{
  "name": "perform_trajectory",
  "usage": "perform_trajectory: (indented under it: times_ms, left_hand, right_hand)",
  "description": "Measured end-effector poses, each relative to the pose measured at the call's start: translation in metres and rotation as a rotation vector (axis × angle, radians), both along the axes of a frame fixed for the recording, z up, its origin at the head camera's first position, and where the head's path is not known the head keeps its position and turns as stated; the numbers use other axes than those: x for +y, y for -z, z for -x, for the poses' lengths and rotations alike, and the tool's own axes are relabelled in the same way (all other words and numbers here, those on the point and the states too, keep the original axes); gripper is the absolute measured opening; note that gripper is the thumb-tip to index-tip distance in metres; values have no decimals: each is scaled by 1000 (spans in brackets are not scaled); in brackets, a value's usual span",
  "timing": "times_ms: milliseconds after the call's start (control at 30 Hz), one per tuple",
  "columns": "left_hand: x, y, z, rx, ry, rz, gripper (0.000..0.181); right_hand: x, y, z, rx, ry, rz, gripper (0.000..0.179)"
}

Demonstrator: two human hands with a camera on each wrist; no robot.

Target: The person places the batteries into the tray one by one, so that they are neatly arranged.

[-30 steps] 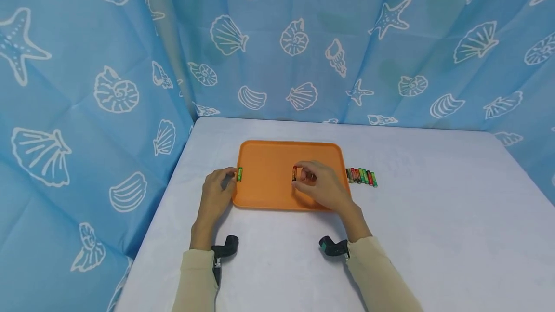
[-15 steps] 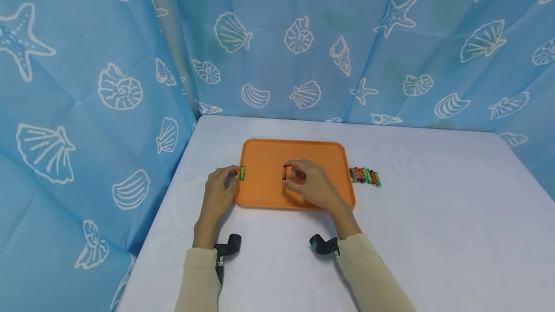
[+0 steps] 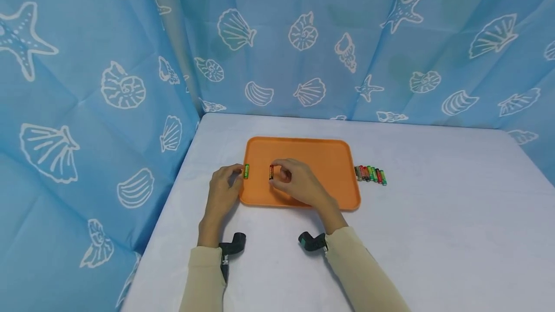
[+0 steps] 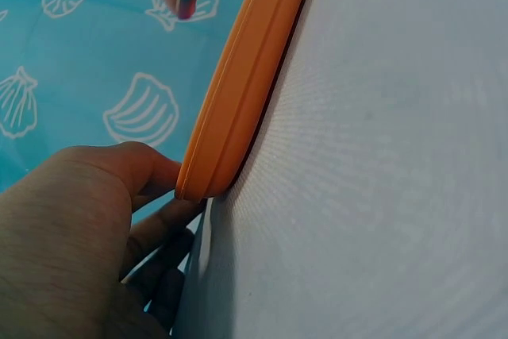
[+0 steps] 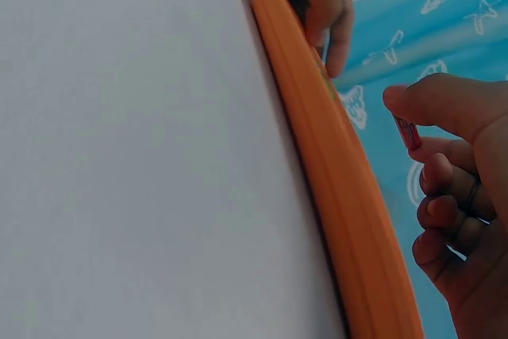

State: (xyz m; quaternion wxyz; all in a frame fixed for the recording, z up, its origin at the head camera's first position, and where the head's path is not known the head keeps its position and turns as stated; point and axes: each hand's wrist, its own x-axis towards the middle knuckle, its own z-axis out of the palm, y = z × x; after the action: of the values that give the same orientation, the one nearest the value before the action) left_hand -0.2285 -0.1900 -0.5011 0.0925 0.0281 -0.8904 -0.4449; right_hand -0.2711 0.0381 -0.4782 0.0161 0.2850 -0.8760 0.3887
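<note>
My left hand (image 3: 222,191) is at the left rim of an orange tray (image 3: 303,146), thumb and forefinger at the two ends of a green battery (image 3: 246,171) that lies along the rim. In the left wrist view, that thumb and the fingers meet the tray's corner, and the rim hides the battery. Over the left half of the tray, my right hand (image 3: 297,182) pinches a red and black battery (image 3: 271,172) end to end between thumb and forefinger. The right wrist view shows this battery (image 5: 408,132) held above the rim, the other fingers curled loosely.
A row of several red, green and dark batteries (image 3: 370,174) lies on the white tabletop (image 3: 433,206), just right of the tray. Blue curtains (image 3: 303,37) with shell prints hang behind and at the left. Each wrist wears a black camera mount (image 3: 234,243).
My right hand has carried the red and black battery leftward across the tray, towards the green one. The left hand stays at the rim. The whole view has shifted slightly.
</note>
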Motion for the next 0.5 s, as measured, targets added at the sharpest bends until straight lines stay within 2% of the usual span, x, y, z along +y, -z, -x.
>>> perform_trajectory:
  times_ms: [267,500]
  left_hand:
    - [2,-4,-1,-38,-22,18,32]
    - [3,-3,-1,-34,-22,30,32]
  right_hand:
    - [-18,3,5,-22,-21,-25,42]
    - [-35,4,10,-26,-54,-37,42]
